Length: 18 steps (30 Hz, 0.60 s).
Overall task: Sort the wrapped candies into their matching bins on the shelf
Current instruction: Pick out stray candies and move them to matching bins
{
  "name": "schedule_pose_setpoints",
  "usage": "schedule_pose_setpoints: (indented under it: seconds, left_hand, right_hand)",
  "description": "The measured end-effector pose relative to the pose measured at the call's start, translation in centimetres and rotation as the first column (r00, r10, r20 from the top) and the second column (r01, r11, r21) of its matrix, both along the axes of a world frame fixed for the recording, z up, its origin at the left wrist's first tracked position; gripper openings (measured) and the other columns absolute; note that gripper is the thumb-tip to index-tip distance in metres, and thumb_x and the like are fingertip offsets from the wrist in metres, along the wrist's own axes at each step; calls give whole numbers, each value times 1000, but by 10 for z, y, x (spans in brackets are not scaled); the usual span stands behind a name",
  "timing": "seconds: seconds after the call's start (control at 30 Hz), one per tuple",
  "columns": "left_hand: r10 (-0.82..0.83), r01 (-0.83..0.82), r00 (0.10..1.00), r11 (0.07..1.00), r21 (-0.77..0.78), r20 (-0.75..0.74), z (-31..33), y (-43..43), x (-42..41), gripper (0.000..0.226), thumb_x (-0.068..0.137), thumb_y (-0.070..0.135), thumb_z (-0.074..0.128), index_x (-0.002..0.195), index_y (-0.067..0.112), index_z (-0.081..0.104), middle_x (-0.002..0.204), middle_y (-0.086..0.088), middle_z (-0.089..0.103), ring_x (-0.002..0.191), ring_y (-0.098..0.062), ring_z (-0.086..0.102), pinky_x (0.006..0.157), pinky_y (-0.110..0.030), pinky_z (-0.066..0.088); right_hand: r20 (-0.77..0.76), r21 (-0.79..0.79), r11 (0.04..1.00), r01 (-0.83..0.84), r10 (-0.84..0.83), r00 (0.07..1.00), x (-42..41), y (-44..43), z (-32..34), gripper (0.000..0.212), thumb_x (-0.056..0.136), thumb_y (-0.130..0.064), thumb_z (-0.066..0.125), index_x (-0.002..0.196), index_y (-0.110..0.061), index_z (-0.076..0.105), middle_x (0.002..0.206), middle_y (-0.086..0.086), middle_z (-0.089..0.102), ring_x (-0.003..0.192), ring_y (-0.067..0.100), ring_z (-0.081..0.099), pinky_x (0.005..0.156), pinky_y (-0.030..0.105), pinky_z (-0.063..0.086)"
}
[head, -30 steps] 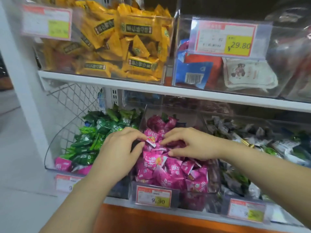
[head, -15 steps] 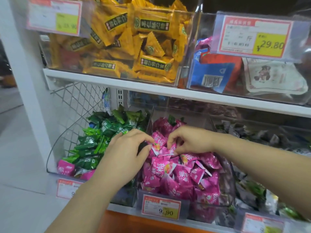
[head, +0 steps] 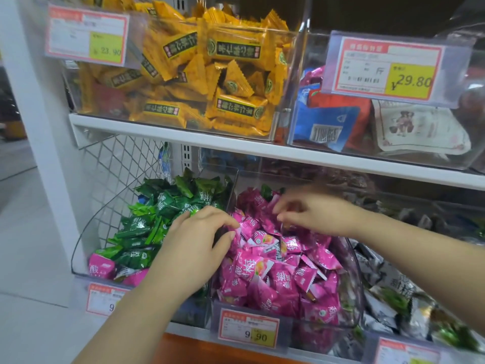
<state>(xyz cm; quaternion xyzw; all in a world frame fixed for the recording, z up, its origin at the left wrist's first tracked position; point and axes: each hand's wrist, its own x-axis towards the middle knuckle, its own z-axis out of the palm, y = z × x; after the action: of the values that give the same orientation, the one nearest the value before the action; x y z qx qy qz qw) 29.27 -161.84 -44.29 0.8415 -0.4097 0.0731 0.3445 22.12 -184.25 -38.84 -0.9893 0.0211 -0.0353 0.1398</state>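
Observation:
A clear bin (head: 351, 261) in the middle of the lower shelf is heaped with pink wrapped candies (head: 283, 274). One green candy (head: 266, 191) lies at its back. To its left, a clear bin (head: 86, 232) holds green wrapped candies (head: 157, 219), with a few pink candies (head: 101, 266) at its front. My left hand (head: 196, 245) reaches over the divider between the two bins, thumb and forefinger pinching a pink candy (head: 242, 228). My right hand (head: 317, 214) is blurred, its fingers curled on the pink heap near the back.
A bin of silver and green wrapped candies (head: 393, 287) stands to the right. The upper shelf (head: 236, 148) carries a bin of yellow candies (head: 210, 74) and a bin of blue and red packets (head: 328, 124). Price tags (head: 249, 328) hang on the bin fronts. A white upright (head: 39, 127) stands at the left.
The hands, close together over one pink candy, have drawn apart. My right hand has moved toward the back of the pink bin. The camera has come closer.

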Motion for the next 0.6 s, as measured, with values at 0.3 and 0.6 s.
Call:
schedule_pose_setpoints:
  seconds: [0.3,0.6]
  left_hand:
    - [5,-6,1000,1000,15,19,-2,0,-2,17,92,31,56,105,35,65,108,27,50,101,4,47,112,-42,27]
    - [-6,5,1000,1000,27,26,-3,2,-1,17,92,33,54,106,36,64,113,26,51,105,6,47,113,-41,24]
  right_hand:
    - [-402,-105,984,-143,90,911,3,12,-9,44,98,-28,48,140,-22,42,132,-7,57,116,8,55,101,25,41]
    - [-348,-189,980,-56,-14,938,12,-12,-7,37,93,-15,56,130,-12,54,126,2,60,110,13,56,89,16,39]
